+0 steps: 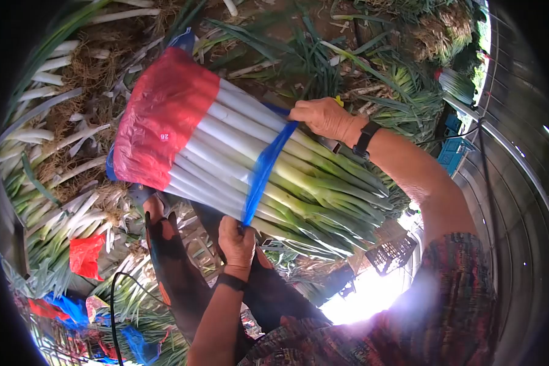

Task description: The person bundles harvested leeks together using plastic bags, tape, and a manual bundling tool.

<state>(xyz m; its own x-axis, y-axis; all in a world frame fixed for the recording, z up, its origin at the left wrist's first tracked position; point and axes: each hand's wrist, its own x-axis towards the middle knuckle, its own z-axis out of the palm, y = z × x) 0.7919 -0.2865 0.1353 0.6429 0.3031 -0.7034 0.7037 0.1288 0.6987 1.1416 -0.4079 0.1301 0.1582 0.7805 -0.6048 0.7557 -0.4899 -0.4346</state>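
Observation:
A large bundle of leeks (226, 143) lies tilted in the middle of the view, white stalks to the left and green tops to the lower right. A clear bag with a red printed end (165, 110) covers the white part. Its blue band (265, 168) runs across the stalks. My left hand (236, 244), with a dark wristband, is closed on the lower end of the blue band. At the upper end, my right hand (323, 119), wearing a dark watch, pinches the bag's edge. Both hands are at the sides of the bundle.
Loose leeks with roots (85, 152) cover the ground at left. A red plastic piece (86, 256) and blue bags (73, 308) lie at lower left. Blue crates (454, 152) stand at right, beside a curved wall. A dark crate (391, 255) is beyond the leek tops.

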